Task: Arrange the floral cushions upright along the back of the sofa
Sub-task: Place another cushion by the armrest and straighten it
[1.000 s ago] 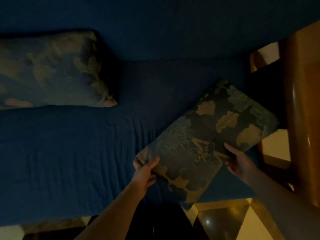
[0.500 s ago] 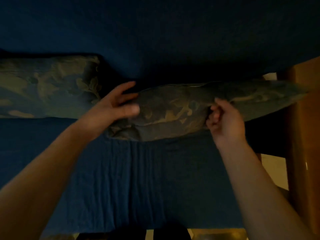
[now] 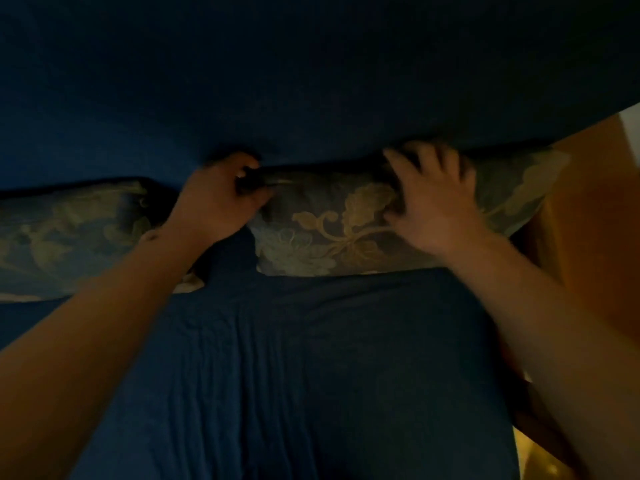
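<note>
While both bare forearms reach in from the near edge, the blue seat cover (image 3: 311,375) lies rumpled between them, with long creases running toward the back. Light is dim throughout.

Right side: a wooden armrest (image 3: 595,237) glows orange beside the right forearm. A patch of pale floor (image 3: 540,462) shows at the lower right corner.

Left hand (image 3: 214,202): fingers curled closed around the top left corner of the right cushion (image 3: 329,233), pinching the fabric there. Knuckles toward me, thumb side on the cushion front.

Right hand (image 3: 433,202): fingers spread, laid over the cushion's upper edge and front, pressing rather than clasping. The hand is blurred, so I cannot tell whether the fingertips hook behind the top edge.

Right cushion: stands on its long edge at the rear of the seat, floral face forward, top edge touching the backrest (image 3: 311,81). Its right end is up against the armrest.

Left cushion (image 3: 69,237): same floral pattern, also on edge against the backrest, partly cut off at the left of the view. The left wrist crosses in front of its right end. The two cushions are close, with a dark gap between them.

Farthest: the blue backrest fills the upper half, plain and shadowed.
</note>
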